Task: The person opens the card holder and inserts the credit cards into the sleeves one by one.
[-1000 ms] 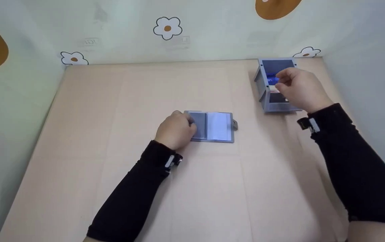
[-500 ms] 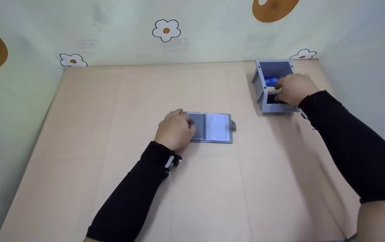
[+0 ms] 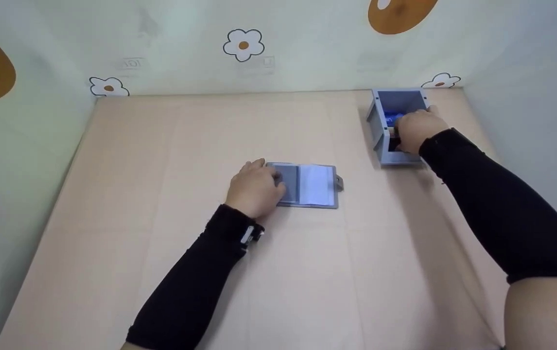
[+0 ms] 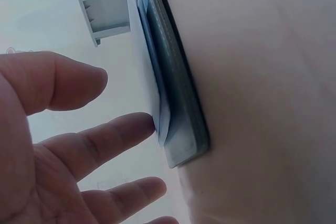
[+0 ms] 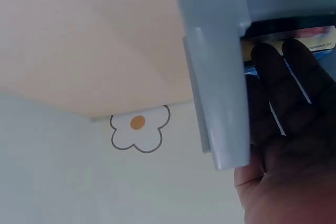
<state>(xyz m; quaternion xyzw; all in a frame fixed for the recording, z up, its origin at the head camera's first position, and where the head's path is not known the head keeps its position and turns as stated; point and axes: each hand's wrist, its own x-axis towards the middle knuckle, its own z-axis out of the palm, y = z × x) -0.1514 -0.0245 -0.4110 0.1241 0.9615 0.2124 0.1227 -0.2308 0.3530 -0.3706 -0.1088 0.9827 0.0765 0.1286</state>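
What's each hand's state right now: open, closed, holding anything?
Left hand: open, touching the open card holder.
Right hand: partly inside the gray box, by a yellowish card; whether it grips anything cannot be told.

Booklet [image 3: 316,184] and bin [image 3: 396,158] on tabletop [image 3: 186,146]

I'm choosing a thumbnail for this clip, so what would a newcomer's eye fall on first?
Probably the right hand, its fingers inside the gray box at the table's far right, where something blue shows. Next, perhaps, the open gray holder near the middle, with the left hand at its left side.
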